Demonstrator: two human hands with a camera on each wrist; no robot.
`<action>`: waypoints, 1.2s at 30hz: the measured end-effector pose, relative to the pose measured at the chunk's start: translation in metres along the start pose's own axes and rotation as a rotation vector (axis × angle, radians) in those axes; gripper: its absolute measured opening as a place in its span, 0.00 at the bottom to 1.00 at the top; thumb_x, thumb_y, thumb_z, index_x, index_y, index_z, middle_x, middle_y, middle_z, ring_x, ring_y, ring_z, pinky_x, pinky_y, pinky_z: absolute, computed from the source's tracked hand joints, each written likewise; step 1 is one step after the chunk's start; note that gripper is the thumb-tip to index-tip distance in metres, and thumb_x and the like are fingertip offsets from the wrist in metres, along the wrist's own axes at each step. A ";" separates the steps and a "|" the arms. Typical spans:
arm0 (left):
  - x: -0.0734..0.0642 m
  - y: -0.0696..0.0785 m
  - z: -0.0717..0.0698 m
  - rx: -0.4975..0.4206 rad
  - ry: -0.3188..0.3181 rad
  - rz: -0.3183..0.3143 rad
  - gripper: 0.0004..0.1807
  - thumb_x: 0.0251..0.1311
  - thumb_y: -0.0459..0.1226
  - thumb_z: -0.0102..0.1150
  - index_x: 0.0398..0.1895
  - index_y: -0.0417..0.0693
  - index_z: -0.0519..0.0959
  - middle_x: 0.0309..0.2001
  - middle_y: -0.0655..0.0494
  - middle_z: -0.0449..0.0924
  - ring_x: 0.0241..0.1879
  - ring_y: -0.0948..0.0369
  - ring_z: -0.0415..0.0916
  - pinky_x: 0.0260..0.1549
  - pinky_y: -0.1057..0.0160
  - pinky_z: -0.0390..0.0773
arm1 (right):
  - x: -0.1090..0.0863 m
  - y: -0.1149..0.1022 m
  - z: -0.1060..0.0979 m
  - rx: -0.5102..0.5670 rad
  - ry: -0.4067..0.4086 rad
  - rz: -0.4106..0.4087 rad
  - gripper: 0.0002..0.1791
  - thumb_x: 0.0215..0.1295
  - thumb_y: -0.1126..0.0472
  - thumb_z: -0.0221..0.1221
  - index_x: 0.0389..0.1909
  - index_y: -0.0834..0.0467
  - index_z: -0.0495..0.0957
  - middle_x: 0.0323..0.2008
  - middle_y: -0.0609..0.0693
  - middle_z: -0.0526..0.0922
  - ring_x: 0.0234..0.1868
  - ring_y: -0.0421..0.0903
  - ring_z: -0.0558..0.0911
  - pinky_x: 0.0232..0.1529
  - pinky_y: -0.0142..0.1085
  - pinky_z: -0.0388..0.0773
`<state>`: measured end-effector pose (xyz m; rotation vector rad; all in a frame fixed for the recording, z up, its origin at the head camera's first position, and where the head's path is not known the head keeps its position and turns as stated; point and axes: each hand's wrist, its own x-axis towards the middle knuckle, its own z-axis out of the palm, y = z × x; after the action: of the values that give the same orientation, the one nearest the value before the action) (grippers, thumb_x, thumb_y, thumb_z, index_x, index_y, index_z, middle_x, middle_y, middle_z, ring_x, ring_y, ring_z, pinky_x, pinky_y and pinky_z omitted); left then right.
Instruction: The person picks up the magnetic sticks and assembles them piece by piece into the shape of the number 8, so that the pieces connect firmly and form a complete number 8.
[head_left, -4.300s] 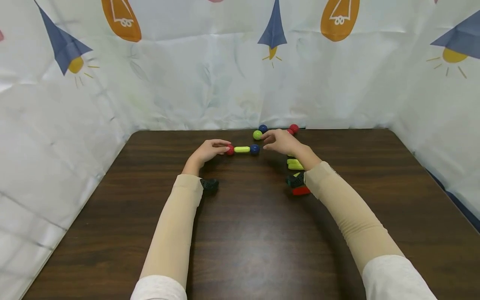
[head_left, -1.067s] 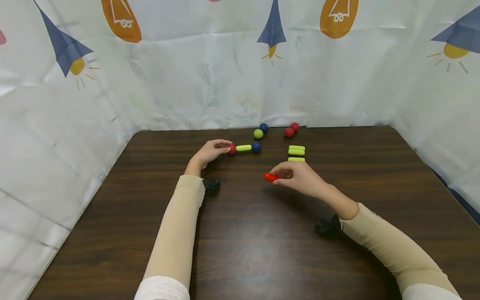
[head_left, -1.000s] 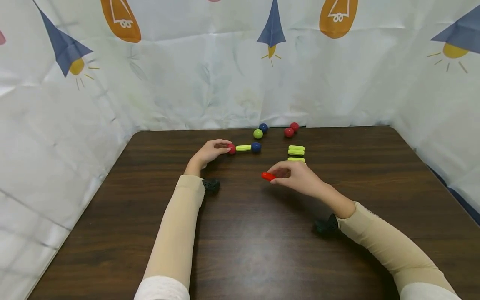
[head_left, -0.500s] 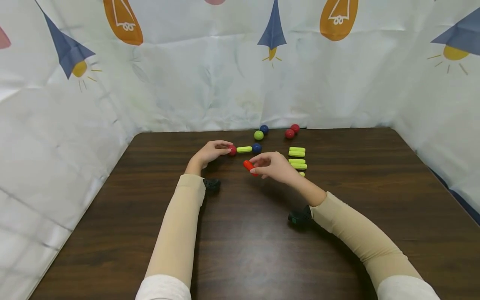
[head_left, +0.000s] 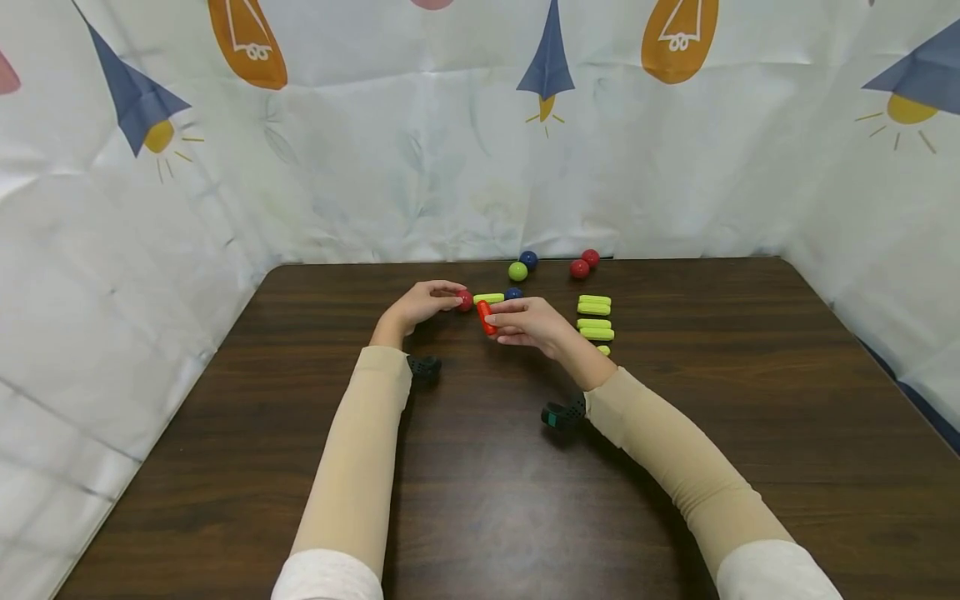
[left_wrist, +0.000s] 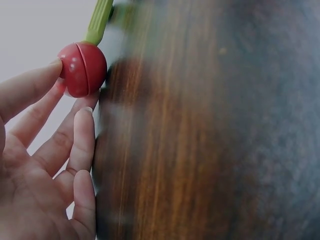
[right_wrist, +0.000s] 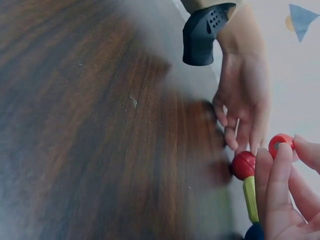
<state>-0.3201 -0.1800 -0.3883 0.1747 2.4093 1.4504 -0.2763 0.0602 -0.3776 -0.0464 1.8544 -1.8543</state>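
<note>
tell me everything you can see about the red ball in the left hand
The red ball is glossy, smooth and plastic-looking, with a fine seam line across its surface. The left hand pinches it near the far side of the table. One end of a yellow-green rod meets it; what joins the two is hidden.
</note>
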 end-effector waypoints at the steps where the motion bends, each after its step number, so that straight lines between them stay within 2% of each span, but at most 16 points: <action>1: 0.000 0.000 0.000 -0.002 0.000 0.002 0.23 0.76 0.39 0.56 0.70 0.44 0.74 0.65 0.41 0.73 0.60 0.48 0.71 0.65 0.48 0.66 | 0.002 0.000 0.002 0.007 0.008 0.001 0.23 0.72 0.64 0.64 0.65 0.66 0.77 0.58 0.63 0.80 0.38 0.44 0.85 0.43 0.34 0.83; 7: 0.000 0.002 -0.002 0.004 -0.008 0.015 0.22 0.76 0.39 0.56 0.70 0.43 0.75 0.65 0.41 0.74 0.61 0.46 0.71 0.66 0.47 0.65 | 0.012 0.004 0.013 0.041 0.050 0.016 0.23 0.70 0.64 0.65 0.64 0.67 0.77 0.56 0.63 0.82 0.35 0.43 0.86 0.42 0.34 0.84; 15: -0.003 0.008 0.000 0.002 -0.022 0.002 0.23 0.75 0.40 0.57 0.70 0.42 0.74 0.66 0.40 0.73 0.62 0.44 0.71 0.68 0.46 0.63 | 0.020 0.009 0.020 0.074 0.111 0.030 0.22 0.70 0.65 0.66 0.62 0.68 0.79 0.54 0.64 0.83 0.28 0.41 0.86 0.35 0.30 0.83; 21: -0.002 0.008 0.000 0.016 -0.030 0.004 0.24 0.75 0.41 0.57 0.70 0.42 0.74 0.66 0.40 0.73 0.60 0.44 0.71 0.67 0.45 0.64 | 0.023 0.012 0.022 0.068 0.135 0.033 0.21 0.69 0.65 0.66 0.61 0.68 0.80 0.45 0.60 0.86 0.25 0.40 0.85 0.32 0.29 0.82; 22: 0.000 0.004 0.000 0.019 -0.026 0.014 0.24 0.75 0.41 0.58 0.70 0.43 0.75 0.65 0.41 0.74 0.60 0.45 0.72 0.67 0.46 0.64 | 0.023 0.012 0.022 0.067 0.139 0.033 0.21 0.69 0.64 0.66 0.61 0.68 0.80 0.43 0.59 0.86 0.24 0.39 0.85 0.31 0.28 0.82; 36: 0.000 0.003 -0.001 0.000 -0.015 0.004 0.22 0.76 0.39 0.57 0.69 0.43 0.75 0.65 0.42 0.74 0.61 0.46 0.72 0.64 0.47 0.67 | 0.031 0.007 0.034 0.041 0.124 0.045 0.19 0.70 0.67 0.65 0.58 0.71 0.80 0.38 0.58 0.85 0.24 0.42 0.85 0.32 0.30 0.83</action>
<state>-0.3206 -0.1791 -0.3850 0.1896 2.3981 1.4458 -0.2884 0.0177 -0.3926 0.1266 1.8828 -1.9012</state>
